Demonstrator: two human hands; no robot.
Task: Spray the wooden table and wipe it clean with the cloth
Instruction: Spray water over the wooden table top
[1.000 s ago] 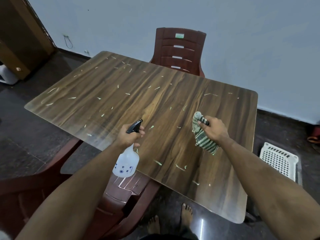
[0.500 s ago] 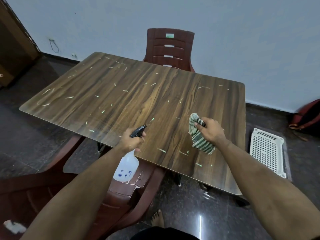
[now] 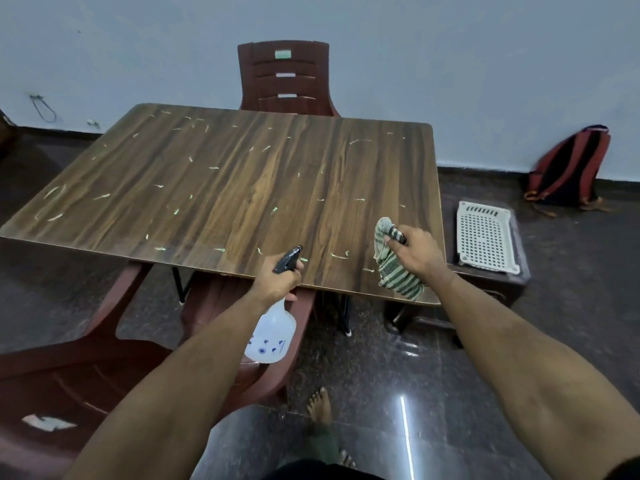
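Observation:
The wooden table [image 3: 225, 188] fills the middle of the view, its dark grained top dotted with small pale scraps and streaks. My left hand [image 3: 278, 284] grips a translucent spray bottle [image 3: 272, 336] by its black trigger head, just off the table's near edge, nozzle pointing over the top. My right hand [image 3: 417, 252] holds a bunched green-and-cream striped cloth [image 3: 394, 268] above the near right corner of the table.
A maroon plastic chair [image 3: 285, 77] stands behind the table against the pale wall. Another maroon chair [image 3: 86, 375] sits at the near left. A white perforated tray [image 3: 485, 237] rests on a dark stool at right, with a red backpack [image 3: 568, 168] beyond. My bare foot [image 3: 320, 407] is on the dark floor.
The view has swung rightward and pulled back from the table. Both hands now sit nearer the table's near edge, and the backpack has come fully into view.

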